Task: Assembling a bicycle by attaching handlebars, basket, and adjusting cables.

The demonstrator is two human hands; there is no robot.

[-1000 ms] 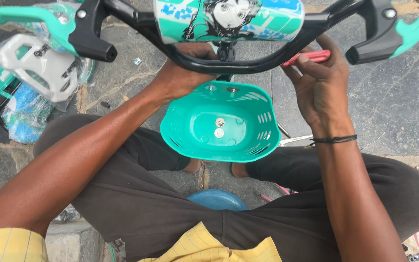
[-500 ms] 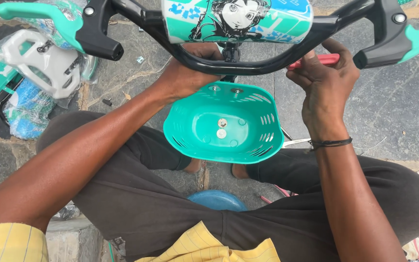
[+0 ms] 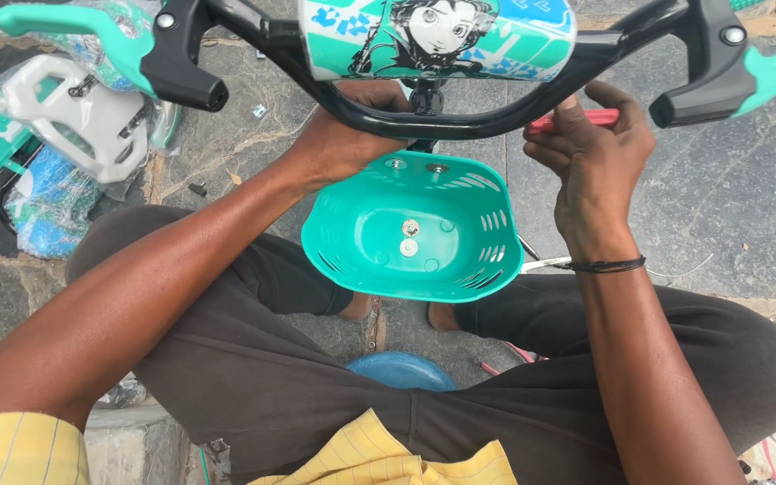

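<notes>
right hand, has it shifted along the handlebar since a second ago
No. The right hand keeps its place at the black handlebar, near the right grip, holding the red tool. The small shift in frame matches the bar's own, so it is camera motion.

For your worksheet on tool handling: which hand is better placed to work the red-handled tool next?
The right hand, probably: it already grips the red-handled tool beside the handlebar, while the left hand rests behind the teal basket.

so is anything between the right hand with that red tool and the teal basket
Yes: the black handlebar runs across between them. The right hand holds the red-handled tool right of the bar's middle, and the teal basket hangs below and left of it. The left hand is at the basket's back rim, under the bar.
</notes>
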